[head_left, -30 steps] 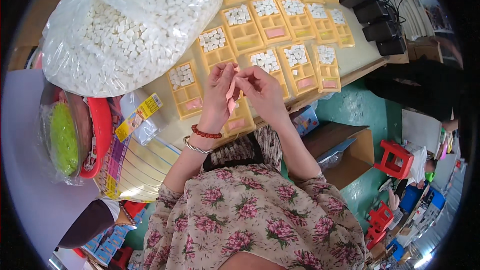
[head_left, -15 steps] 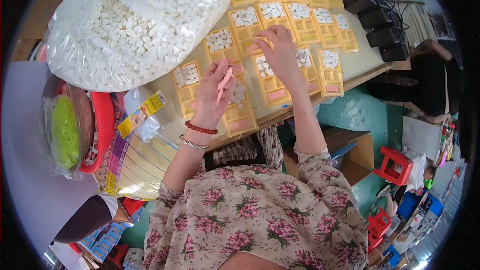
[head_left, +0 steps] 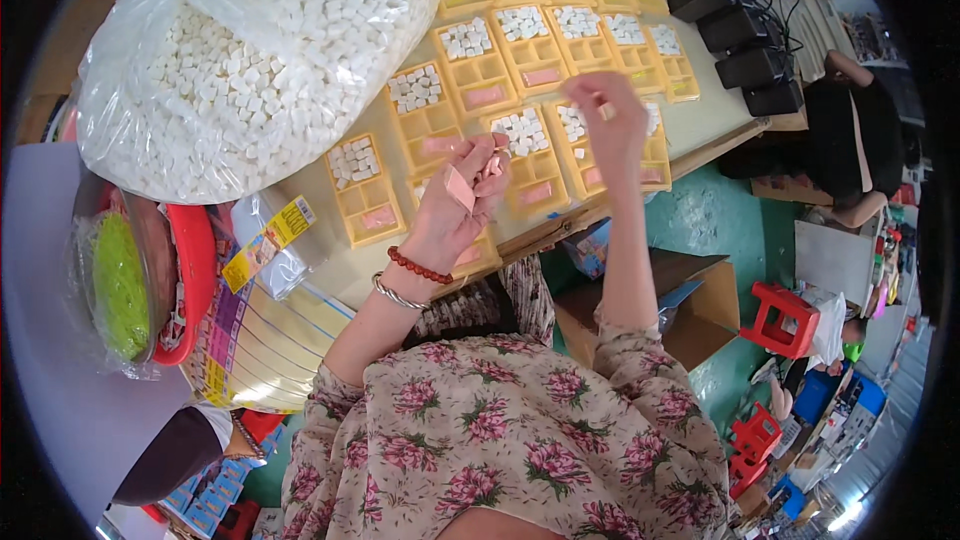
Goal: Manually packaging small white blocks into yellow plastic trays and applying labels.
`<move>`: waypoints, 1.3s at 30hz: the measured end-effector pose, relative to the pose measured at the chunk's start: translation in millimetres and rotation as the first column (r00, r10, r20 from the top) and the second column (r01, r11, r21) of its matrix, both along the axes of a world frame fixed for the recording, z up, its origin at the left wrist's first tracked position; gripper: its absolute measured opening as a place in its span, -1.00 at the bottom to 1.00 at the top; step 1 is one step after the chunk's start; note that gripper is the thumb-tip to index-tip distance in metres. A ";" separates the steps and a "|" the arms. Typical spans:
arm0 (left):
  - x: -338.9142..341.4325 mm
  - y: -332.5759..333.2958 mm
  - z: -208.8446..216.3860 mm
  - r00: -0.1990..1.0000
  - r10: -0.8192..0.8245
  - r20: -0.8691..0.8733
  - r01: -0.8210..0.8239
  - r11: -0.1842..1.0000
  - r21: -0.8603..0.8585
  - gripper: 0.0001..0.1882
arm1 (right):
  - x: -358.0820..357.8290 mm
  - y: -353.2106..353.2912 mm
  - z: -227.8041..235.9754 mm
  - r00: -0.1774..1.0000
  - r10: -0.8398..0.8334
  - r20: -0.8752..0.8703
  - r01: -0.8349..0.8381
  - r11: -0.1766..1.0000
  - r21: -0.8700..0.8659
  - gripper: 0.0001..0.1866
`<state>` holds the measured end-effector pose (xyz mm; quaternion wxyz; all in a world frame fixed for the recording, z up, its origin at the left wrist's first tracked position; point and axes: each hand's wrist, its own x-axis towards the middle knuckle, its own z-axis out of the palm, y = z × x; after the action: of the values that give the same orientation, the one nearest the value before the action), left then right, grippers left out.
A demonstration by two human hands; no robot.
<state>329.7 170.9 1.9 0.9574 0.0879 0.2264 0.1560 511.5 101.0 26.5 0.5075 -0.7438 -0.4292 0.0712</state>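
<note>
Several pink strips (head_left: 460,190) are in my left hand (head_left: 450,208), whose fingers are curled round them. It hovers over the near row of yellow compartment trays, partly hiding one tray (head_left: 480,256) near the table edge. My right hand (head_left: 615,130) is raised over a tray of white cubes (head_left: 575,125) to the right, its fingers bent and smeared by motion, so whether it holds anything is unclear. Each visible tray has small white cubes in one large section, and several, such as the leftmost tray (head_left: 366,220), have a pink piece in the near section.
A large clear bag of white cubes (head_left: 230,70) fills the table's left. Beside it stand a red basin (head_left: 200,270) and a bagged green bundle (head_left: 122,285). Black power adapters (head_left: 735,30) line the right edge. Below are an open cardboard box (head_left: 700,315) and a red stool (head_left: 780,320); a person stands far right.
My right hand has moved right, off the middle trays, uncovering pink pieces in two of them. My left hand has shifted slightly right and nearer, still with its strips. The view has shifted a little.
</note>
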 end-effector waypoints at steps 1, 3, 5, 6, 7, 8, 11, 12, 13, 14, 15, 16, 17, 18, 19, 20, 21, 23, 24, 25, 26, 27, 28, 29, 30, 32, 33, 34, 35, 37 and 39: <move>1.7 -1.5 2.8 1.000 -0.007 -0.030 0.008 1.000 0.020 -0.81 | 20.6 -0.9 -8.9 0.987 -0.084 0.136 0.086 0.996 -0.004 -0.92; 0.3 -1.6 0.3 0.999 0.005 -0.047 -0.003 0.999 0.036 -0.80 | 54.3 2.3 -27.2 0.961 -0.053 0.272 0.066 0.997 -0.038 -0.90; 1.3 -1.6 1.3 0.998 0.009 -0.056 -0.007 0.999 0.046 -0.80 | 79.5 4.0 -42.1 0.912 -0.023 0.411 0.060 0.995 -0.078 -0.88; 2.6 -2.1 2.7 0.997 0.000 -0.076 0.004 0.999 0.049 -0.80 | 88.1 5.0 -47.6 0.909 0.051 0.414 0.002 0.992 -0.126 -0.87; 4.4 -2.7 3.5 0.995 -0.011 -0.096 0.016 0.999 0.051 -0.80 | 95.5 3.4 -53.3 0.902 0.124 0.413 -0.055 0.983 -0.175 -0.86; 4.3 -2.8 3.6 0.995 -0.006 -0.098 0.011 0.999 0.052 -0.80 | 93.3 5.0 -50.9 0.902 0.128 0.412 -0.061 0.983 -0.173 -0.86; 8.0 -4.1 2.6 0.991 0.007 -0.136 0.001 0.998 0.058 -0.80 | 81.7 0.4 -36.1 0.799 0.039 0.600 0.076 0.983 -0.166 -0.84; 9.4 -4.5 -1.4 0.985 0.054 -0.164 -0.038 0.994 0.100 -0.81 | 66.2 -0.5 -27.1 0.930 -0.011 0.367 0.069 0.987 -0.144 -0.83; 10.5 -4.7 -5.2 0.977 0.100 -0.190 -0.073 0.987 0.143 -0.81 | 48.2 -2.6 -18.5 0.993 -0.056 0.106 0.068 0.990 -0.122 -0.82; 13.7 -5.1 -6.9 0.978 0.092 -0.185 -0.067 0.988 0.141 -0.81 | 28.1 -7.6 -7.7 0.990 0.012 -0.143 -0.033 0.988 -0.148 -0.80; 15.6 -4.1 -8.4 0.971 0.159 -0.177 -0.120 0.970 0.212 -0.81 | 3.2 -10.3 1.0 0.919 0.078 -0.385 -0.143 0.979 -0.143 -0.78; 16.3 -2.7 -9.7 0.959 0.228 -0.168 -0.174 0.942 0.286 -0.80 | -24.7 -13.9 5.9 0.897 0.188 -0.400 -0.251 0.962 -0.111 -0.79; 25.0 -4.5 -6.2 0.963 0.214 -0.162 -0.163 0.946 0.282 -0.80 | -47.0 -20.4 10.3 0.871 0.277 -0.405 -0.339 0.937 -0.089 -0.80; 32.3 -5.6 2.6 0.919 0.297 -0.257 -0.212 0.926 0.312 -0.80 | -68.3 -20.4 13.2 0.906 0.302 -0.298 -0.331 0.942 -0.051 -0.84; 42.2 -8.5 3.7 0.870 0.355 -0.344 -0.246 0.915 0.321 -0.80 | -77.4 -21.7 13.5 0.937 0.298 -0.182 -0.310 0.950 -0.041 -0.88; 42.1 -10.2 1.9 0.869 0.393 -0.301 -0.282 0.893 0.351 -0.80 | -79.5 -22.2 11.2 0.938 0.296 -0.180 -0.307 0.951 -0.038 -0.88; 40.8 -10.5 -0.4 0.870 0.393 -0.299 -0.281 0.892 0.354 -0.80 | -81.1 -23.4 6.1 0.947 0.231 -0.221 -0.234 0.972 0.015 -0.89; 36.4 -8.8 -4.3 0.918 0.287 -0.275 -0.180 0.916 0.358 -0.81 | -71.8 -24.4 11.3 0.950 0.075 -0.302 -0.066 0.997 0.039 -0.89; 33.8 -7.3 -6.3 0.918 0.287 -0.272 -0.180 0.916 0.359 -0.81 | -53.6 -24.4 17.9 0.941 -0.016 -0.338 0.022 1.000 0.013 -0.89; 33.2 -6.4 -10.2 0.944 0.261 -0.201 -0.179 0.918 0.353 -0.82 | -24.4 -25.7 13.3 0.966 -0.126 -0.227 0.125 0.992 -0.016 -0.90; 31.5 -5.4 -9.6 0.962 0.240 -0.129 -0.182 0.920 0.348 -0.82 | 8.3 -24.2 7.2 0.968 -0.226 -0.112 0.223 0.974 -0.033 -0.90; 32.9 -6.2 -6.3 0.964 0.235 -0.123 -0.180 0.921 0.347 -0.82 | 37.3 -24.0 -1.6 0.950 -0.279 -0.139 0.289 0.956 0.056 -0.91; 33.9 -6.0 -1.6 0.968 0.203 -0.145 -0.149 0.937 0.318 -0.80 | 63.4 -23.1 -14.4 0.930 -0.324 -0.173 0.349 0.926 0.144 -0.90; 35.6 -5.9 2.2 0.971 0.170 -0.167 -0.117 0.951 0.288 -0.78 | 89.6 -24.7 -29.8 0.930 -0.325 -0.170 0.350 0.925 0.147 -0.90; 37.6 -7.2 8.0 0.973 0.164 -0.162 -0.113 0.952 0.285 -0.78 | 113.9 -29.6 -44.4 0.897 -0.437 -0.063 0.438 0.899 0.000 -0.86; 37.1 -7.7 17.2 0.979 0.122 -0.165 -0.088 0.975 0.203 -0.71 | 122.7 -30.4 -57.2 0.855 -0.516 0.055 0.518 0.844 -0.137 -0.81; 37.3 -7.5 16.5 0.978 0.125 -0.166 -0.091 0.975 0.203 -0.71 | 121.4 -30.9 -60.4 0.821 -0.504 0.268 0.555 0.814 -0.171 -0.77; 38.5 -7.3 15.1 0.983 0.099 -0.154 -0.070 0.980 0.186 -0.70 | 121.1 -32.8 -63.1 0.752 -0.462 0.470 0.599 0.777 -0.194 -0.73; 36.8 -6.7 13.4 0.985 0.080 -0.150 -0.053 0.984 0.172 -0.68 | 112.5 -30.7 -60.5 0.759 -0.457 0.464 0.592 0.781 -0.198 -0.73; 28.6 -3.3 7.4 0.995 0.058 -0.087 -0.035 0.970 0.241 -0.68 | 85.1 -25.2 -46.9 0.506 -0.510 0.696 0.747 0.662 -0.059 -0.70; 27.7 -4.0 7.0 1.000 0.010 -0.013 -0.006 0.954 0.301 -0.67 | 61.7 -26.2 -39.4 0.828 -0.418 0.374 0.430 0.901 0.055 -0.73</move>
<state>357.4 166.9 8.9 0.9306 0.2328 0.2073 0.1920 573.2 74.7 -12.9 0.4069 -0.8277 -0.3418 -0.1806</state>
